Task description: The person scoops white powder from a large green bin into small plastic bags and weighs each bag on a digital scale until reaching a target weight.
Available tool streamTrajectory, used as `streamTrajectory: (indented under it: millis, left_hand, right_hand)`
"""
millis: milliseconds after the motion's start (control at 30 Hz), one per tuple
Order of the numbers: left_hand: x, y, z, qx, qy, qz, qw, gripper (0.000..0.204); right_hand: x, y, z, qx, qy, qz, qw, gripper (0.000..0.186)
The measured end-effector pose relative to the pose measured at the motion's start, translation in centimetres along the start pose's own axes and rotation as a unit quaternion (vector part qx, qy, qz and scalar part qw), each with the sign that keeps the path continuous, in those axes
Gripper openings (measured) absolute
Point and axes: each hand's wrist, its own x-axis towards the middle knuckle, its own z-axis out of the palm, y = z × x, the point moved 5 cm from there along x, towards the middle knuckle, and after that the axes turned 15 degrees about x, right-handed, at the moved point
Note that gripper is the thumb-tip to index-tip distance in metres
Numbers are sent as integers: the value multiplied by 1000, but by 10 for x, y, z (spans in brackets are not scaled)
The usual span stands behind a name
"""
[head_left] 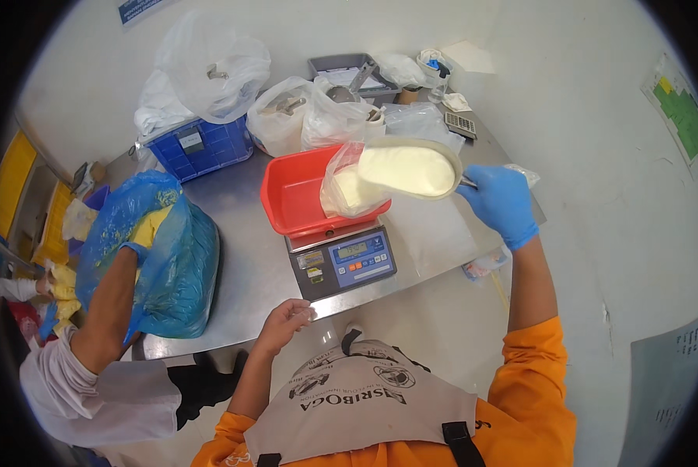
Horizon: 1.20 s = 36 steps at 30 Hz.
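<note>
My right hand (503,201), in a blue glove, grips the handle of a metal scoop (371,143) heaped with pale cream powder (411,170). The scoop is tilted over a clear plastic bag (329,191) that holds more of this powder. That bag sits in the right part of a red tray (293,183), which rests on a digital scale (306,284). At the table's front edge, just below the scale, is my bare left hand (285,322), its fingers loosely bent and apart from the thumb. Nothing shows in it.
On the left, a co-worker's gloved hand (133,251) reaches into a large blue bag (189,272) of yellow material. Behind the tray stand a blue crate (209,156), plastic-lined tubs (275,124) and a grey bin (337,64). A calculator (460,124) lies at the far right of the steel table (244,241).
</note>
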Motion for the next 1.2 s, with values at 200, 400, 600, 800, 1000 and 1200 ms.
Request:
streamTrajectory:
  millis: [200,400,600,800,1000,1200]
  left_hand:
    - [-2,4,1,-13,15,-3,1000,30]
    - [-6,-2,-5,-26,21,-14,999,29]
    - [-2,44,-19,-91,34,5,995,31]
    - [30,123,-49,-187,135,93,969,35]
    - [80,188,-47,-201,180,120,955,50]
    - [129,204,-8,-63,167,139,974,61]
  right_hand:
    - [4,9,4,3,-14,5,1000,24]
    - [-27,34,20,108,-3,113,988,31]
    - [-58,55,40,260,14,192,946,33]
    - [-65,66,45,295,25,206,933,33]
    - [-73,76,45,329,27,235,914,30]
    - [-44,51,65,146,0,86,986,26]
